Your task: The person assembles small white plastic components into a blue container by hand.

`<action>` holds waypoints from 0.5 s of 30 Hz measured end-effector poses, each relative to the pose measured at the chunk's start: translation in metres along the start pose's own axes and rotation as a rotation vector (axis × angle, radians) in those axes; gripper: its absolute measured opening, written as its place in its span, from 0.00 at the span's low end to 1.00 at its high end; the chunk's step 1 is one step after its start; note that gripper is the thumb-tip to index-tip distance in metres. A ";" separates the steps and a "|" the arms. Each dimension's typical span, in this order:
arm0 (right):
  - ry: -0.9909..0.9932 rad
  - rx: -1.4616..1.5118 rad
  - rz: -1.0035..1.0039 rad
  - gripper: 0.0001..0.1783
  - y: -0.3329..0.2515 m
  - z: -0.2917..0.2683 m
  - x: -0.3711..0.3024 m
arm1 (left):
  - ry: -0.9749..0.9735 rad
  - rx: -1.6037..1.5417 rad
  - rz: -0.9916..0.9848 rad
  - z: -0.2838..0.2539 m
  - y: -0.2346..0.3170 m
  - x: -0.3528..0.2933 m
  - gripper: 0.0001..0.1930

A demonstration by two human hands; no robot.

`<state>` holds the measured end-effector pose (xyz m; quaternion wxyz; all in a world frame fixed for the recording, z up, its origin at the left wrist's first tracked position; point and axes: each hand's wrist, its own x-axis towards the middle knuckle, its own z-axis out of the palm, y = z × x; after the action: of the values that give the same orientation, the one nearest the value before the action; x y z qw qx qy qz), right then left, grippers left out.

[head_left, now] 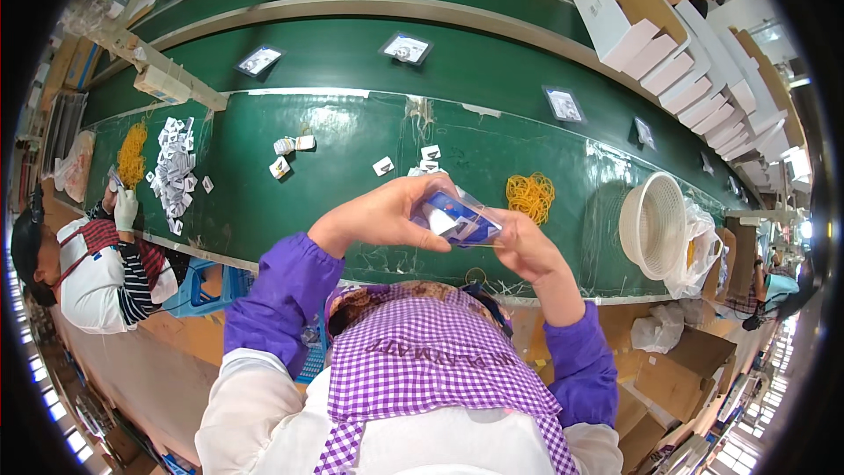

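Between my two hands, just above the near edge of the green worktable [334, 185], is a small clear plastic packet [463, 218] with blue and white contents. My left hand [387, 214] is closed on its left side, fingers behind and thumb in front. At the packet's right end, my right hand [530, 248] pinches the clear film. Small white folded cards [430, 152] lie just beyond my hands, partly hidden by them. A pile of yellow rubber bands [530, 197] sits to the right of the packet.
Flat picture packets [407, 48] lie spaced along the green belt beyond. A white basket [652, 226] stands at right, below white cartons [677, 62]. At left, a co-worker [101, 273] sits near a heap of small cards [176, 167] and more rubber bands [132, 155].
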<state>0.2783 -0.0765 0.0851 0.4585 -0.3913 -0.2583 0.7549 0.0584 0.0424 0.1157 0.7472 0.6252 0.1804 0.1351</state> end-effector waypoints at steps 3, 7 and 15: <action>-0.080 -0.120 0.087 0.38 -0.005 0.006 0.001 | -0.136 0.120 -0.061 -0.009 0.004 0.003 0.22; -0.101 -0.002 0.136 0.32 0.001 0.010 0.001 | -0.171 0.301 -0.082 -0.012 0.006 0.001 0.22; 0.110 0.420 0.187 0.19 0.012 -0.001 0.009 | -0.099 -0.015 -0.163 0.005 -0.034 0.002 0.23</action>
<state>0.2709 -0.0739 0.0717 0.4713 -0.3502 -0.0330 0.8088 0.0618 0.0325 0.0823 0.7683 0.6088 0.1926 0.0443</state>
